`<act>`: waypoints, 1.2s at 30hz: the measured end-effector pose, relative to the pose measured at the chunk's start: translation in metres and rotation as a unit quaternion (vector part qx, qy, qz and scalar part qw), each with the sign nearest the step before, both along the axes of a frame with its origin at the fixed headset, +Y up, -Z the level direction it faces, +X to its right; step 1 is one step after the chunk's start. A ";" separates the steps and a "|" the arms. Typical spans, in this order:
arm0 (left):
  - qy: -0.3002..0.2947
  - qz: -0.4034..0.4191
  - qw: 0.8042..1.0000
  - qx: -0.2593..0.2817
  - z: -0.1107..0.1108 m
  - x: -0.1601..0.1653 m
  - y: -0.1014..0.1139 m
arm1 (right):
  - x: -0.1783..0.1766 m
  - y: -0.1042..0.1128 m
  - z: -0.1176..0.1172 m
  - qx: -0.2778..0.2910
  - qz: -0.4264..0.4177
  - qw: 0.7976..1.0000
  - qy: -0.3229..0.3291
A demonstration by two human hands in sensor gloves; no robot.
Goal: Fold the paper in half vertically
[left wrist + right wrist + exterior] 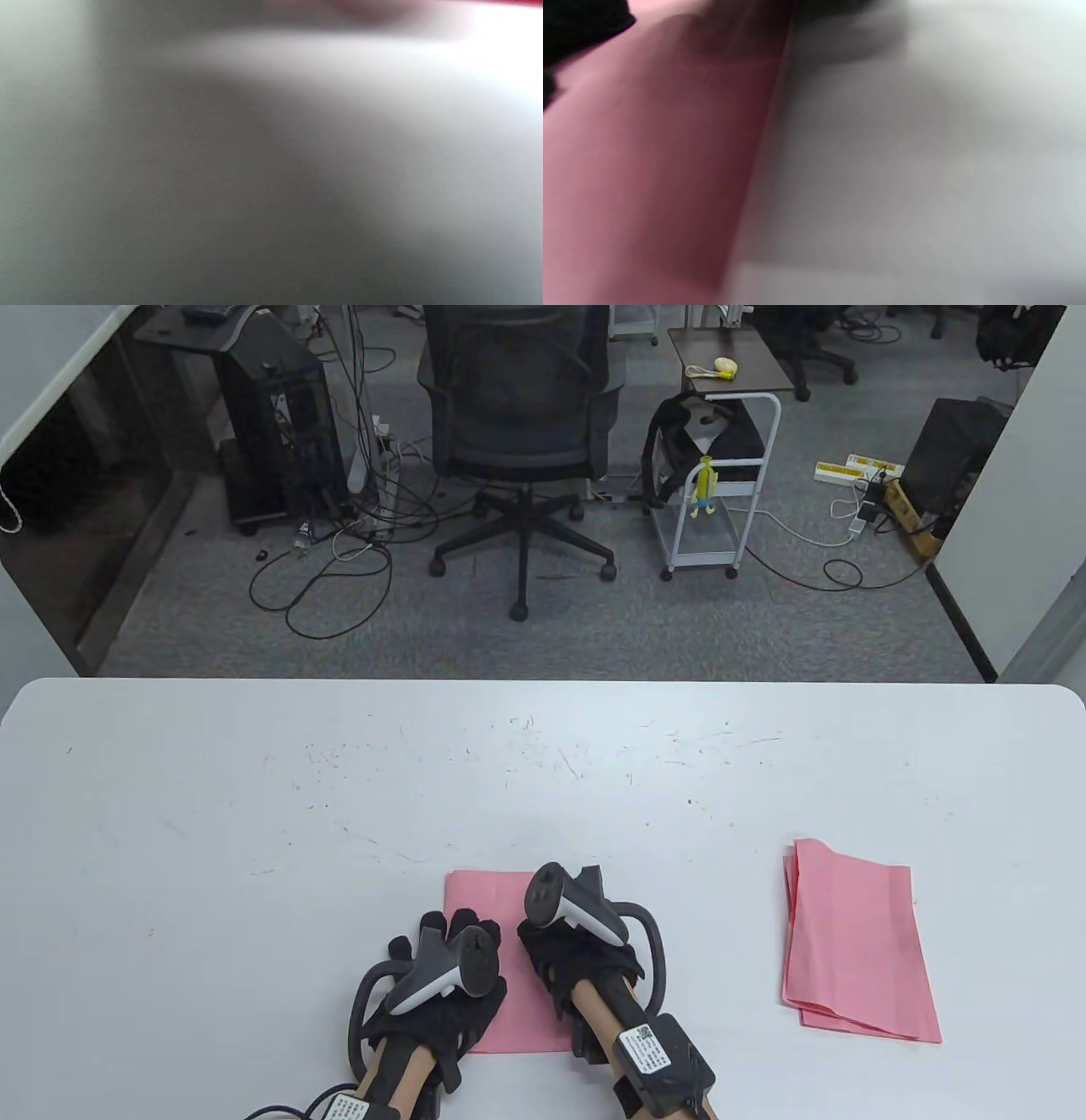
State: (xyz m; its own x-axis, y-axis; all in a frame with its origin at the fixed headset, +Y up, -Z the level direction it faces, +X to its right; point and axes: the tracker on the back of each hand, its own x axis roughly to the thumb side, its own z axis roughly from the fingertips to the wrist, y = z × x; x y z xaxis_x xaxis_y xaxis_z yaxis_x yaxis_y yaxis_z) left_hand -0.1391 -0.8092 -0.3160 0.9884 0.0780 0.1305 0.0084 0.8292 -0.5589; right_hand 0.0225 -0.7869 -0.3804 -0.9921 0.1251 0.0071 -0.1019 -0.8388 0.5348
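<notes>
both gloved hands are seen at the near table edge, laid on one pink sheet. left hand (441, 976) is rested flat on the sheet's left half, fingers spread and pointing away, nothing grasped. right hand (585, 954) is pressed on the sheet's right side under its tracker; its fingers are hidden, so whether they are curled or flat cannot be told. pink paper (475, 891) is lain flat near the centre of the near edge of the white table (254, 780), its far left corner exposed. in the right wrist view the paper (649, 169) is seen blurred, its edge against the table. left wrist view is blurred grey. stack of folded pink sheets (857, 942) is noted well apart to the right.
</notes>
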 end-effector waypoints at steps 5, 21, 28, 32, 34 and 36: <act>0.003 0.003 1.000 -0.002 0.000 -0.001 0.000 | -0.004 -0.001 -0.006 0.012 0.013 1.000 -0.005; 0.003 0.001 1.000 -0.003 0.000 0.000 0.000 | 0.013 -0.001 -0.002 -0.046 -0.116 0.992 0.000; 0.004 0.003 1.000 -0.004 0.000 0.000 0.001 | 0.017 0.023 0.037 0.008 -0.094 0.994 0.060; 0.003 0.003 1.000 -0.004 0.000 0.000 0.001 | 0.012 0.020 0.055 0.032 -0.055 0.994 0.085; 0.003 0.003 1.000 -0.004 0.000 0.000 0.001 | 0.011 0.014 0.059 0.030 -0.032 0.995 0.094; 0.003 0.003 1.000 -0.004 0.000 0.000 0.001 | 0.009 0.008 0.062 0.041 -0.012 0.994 0.097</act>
State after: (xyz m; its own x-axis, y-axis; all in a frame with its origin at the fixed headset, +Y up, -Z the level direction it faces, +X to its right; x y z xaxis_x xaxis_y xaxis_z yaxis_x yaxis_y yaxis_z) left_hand -0.1393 -0.8085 -0.3157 0.9888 0.0840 0.1236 0.0005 0.8253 -0.5647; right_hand 0.0315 -0.7790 -0.3184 -0.9679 0.1389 0.2094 -0.0233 -0.8793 0.4758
